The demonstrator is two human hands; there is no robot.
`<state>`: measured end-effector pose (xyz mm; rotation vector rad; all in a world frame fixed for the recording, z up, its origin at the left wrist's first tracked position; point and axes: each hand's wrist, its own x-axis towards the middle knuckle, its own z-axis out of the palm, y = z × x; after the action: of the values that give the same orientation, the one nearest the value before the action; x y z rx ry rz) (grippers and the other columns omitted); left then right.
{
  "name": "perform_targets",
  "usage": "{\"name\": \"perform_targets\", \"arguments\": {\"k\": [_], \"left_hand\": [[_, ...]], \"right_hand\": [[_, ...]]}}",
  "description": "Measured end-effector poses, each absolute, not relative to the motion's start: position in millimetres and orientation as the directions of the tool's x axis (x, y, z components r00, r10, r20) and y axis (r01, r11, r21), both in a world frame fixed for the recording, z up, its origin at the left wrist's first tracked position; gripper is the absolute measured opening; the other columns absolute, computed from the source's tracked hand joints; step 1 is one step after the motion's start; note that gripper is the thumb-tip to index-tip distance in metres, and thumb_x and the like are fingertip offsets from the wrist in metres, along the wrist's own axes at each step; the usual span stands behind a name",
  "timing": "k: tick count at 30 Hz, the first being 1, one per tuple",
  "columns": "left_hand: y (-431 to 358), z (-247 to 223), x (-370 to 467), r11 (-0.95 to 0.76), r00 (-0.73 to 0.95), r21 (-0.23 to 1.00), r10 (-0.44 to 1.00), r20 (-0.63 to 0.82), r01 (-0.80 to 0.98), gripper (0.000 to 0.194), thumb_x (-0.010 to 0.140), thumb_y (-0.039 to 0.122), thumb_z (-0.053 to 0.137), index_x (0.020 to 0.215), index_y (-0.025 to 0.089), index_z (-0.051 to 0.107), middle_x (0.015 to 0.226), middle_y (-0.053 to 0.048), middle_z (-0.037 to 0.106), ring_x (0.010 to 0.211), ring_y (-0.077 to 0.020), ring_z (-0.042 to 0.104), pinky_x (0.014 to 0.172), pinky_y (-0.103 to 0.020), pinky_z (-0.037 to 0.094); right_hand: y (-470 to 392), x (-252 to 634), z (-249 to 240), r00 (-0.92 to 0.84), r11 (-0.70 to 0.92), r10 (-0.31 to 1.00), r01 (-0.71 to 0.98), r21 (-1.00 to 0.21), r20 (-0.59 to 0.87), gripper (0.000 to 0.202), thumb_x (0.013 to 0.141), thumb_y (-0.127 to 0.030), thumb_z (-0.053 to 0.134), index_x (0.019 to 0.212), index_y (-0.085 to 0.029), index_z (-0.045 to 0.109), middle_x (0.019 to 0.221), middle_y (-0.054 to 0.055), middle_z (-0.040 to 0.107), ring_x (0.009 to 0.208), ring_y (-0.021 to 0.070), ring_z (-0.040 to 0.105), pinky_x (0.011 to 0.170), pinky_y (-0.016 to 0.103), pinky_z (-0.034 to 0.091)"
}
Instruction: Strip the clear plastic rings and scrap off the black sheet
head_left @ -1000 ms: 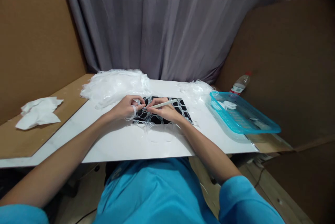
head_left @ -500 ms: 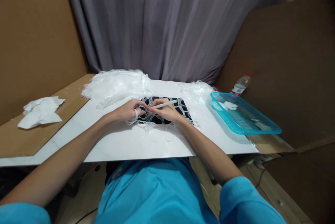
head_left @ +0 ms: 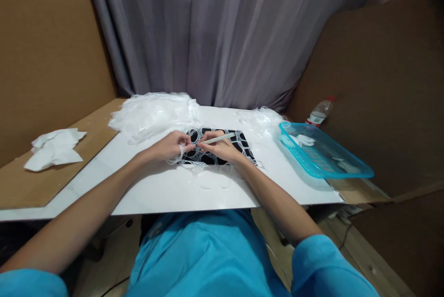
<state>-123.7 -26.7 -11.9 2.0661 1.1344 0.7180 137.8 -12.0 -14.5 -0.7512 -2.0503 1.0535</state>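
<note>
A black mat with white ring-like shapes (head_left: 211, 158) lies on the white table, under both hands. My right hand (head_left: 222, 148) is closed round a thin pale pen-like tool (head_left: 219, 139), its tip pointing left at the mat's middle. Just left of that tip, the fingers of my left hand (head_left: 173, 145) are pinched together, and thin clear-white loops (head_left: 176, 156) hang by its palm. What the left fingertips grip is too small to make out. More transparent rings (head_left: 208, 181) lie along the mat's front edge.
A large heap of clear-white loops (head_left: 156, 114) sits at the back left, a smaller heap (head_left: 265, 119) at the back right. A blue basket (head_left: 312, 170) holding white items and a bottle (head_left: 319, 113) stand right. Crumpled white tissue (head_left: 55, 149) lies on cardboard at left.
My left fingers have curled in and drawn slightly left, away from the tool's tip. My right hand and the tool have hardly moved.
</note>
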Motion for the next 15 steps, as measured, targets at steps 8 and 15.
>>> {"name": "perform_targets", "arguments": {"k": [8, 15], "left_hand": [[-29.1, -9.4, -124.8, -0.426, 0.455, 0.74, 0.872, 0.182, 0.52, 0.022, 0.09, 0.035, 0.076, 0.078, 0.018, 0.07, 0.067, -0.002, 0.056, 0.06, -0.014, 0.046, 0.059, -0.032, 0.03], [-27.7, -13.8, -125.9, -0.424, 0.468, 0.755, 0.866, 0.176, 0.5, 0.029, 0.087, 0.031, 0.073, 0.069, 0.021, 0.053, 0.066, 0.0, 0.049, 0.063, -0.0146, 0.044, 0.061, -0.033, 0.031]], "right_hand": [[-6.9, 138.1, -21.9, -0.587, 0.488, 0.75, 0.178, -0.855, 0.306, 0.021, 0.096, -0.04, 0.082, 0.091, -0.02, 0.078, 0.076, 0.003, 0.075, 0.069, 0.0165, 0.067, 0.065, 0.029, 0.055], [-6.0, 138.9, -22.4, -0.599, 0.483, 0.745, 0.179, -0.857, 0.295, 0.02, 0.097, -0.038, 0.082, 0.092, -0.019, 0.079, 0.077, 0.003, 0.076, 0.068, 0.0165, 0.067, 0.063, 0.029, 0.053]]}}
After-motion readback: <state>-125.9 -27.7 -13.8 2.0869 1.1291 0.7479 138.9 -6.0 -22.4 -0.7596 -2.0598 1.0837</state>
